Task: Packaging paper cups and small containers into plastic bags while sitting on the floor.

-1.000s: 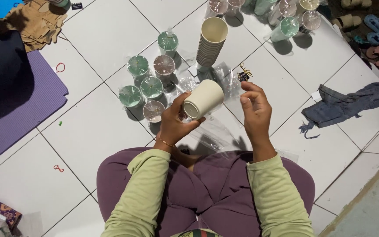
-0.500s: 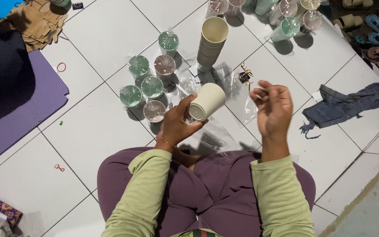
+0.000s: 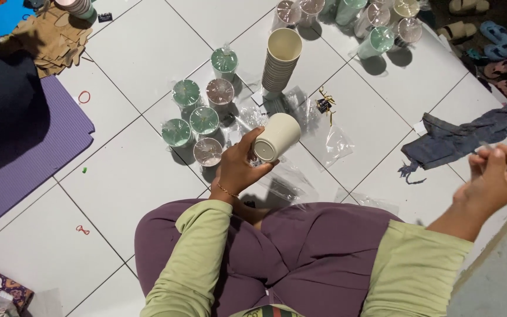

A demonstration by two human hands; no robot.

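At frame centre the left hand [image 3: 237,168] grips a smooth cream cup [image 3: 276,137] — tilted on its side, flat base toward the camera, fingers wrapped round its wall. The right hand [image 3: 497,176], at the right edge, is blurred; its fingers look curled, perhaps pinching something thin. Above the cup rises a ribbed stack of cream cups [image 3: 279,61]; to its left stand glossy wrapped cups [image 3: 198,114] — green and pinkish — on white tiles [image 3: 130,170].

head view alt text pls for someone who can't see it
Seated on a white tiled floor, a person holds a cream cup tilted on its side in the left hand, while the right hand is raised off to the side, blurred. Wrapped green and pink cups and a stack of cream cups stand ahead.
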